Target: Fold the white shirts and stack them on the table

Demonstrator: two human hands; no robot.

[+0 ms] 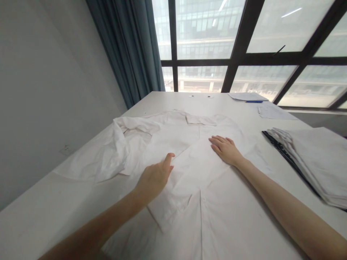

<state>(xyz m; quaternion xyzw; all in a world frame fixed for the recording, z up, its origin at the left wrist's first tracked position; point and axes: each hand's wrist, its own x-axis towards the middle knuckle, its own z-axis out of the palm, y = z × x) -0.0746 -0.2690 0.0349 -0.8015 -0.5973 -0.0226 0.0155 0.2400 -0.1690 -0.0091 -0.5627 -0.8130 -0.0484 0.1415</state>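
Note:
A long white collared garment that looks like a coat (187, 180) lies spread over the table, its collar (202, 120) toward the far end. The sleeve on the left (115, 155) is bunched and wrinkled. My left hand (154, 178) is closed at the middle of the coat, index finger and thumb pinching the edge of a front panel that runs diagonally up to the right. Farther up and to the right, my right hand (224, 148) rests flat on the cloth, palm down, fingers stretched out. A fold covers part of the lower front.
Folded white cloth (322, 159) is stacked over something black on the right of the white table (168, 101). Papers (248, 96) and a blue pen (254, 102) lie at the far right. Beyond are a blue curtain (130, 47) and windows; a grey wall is left.

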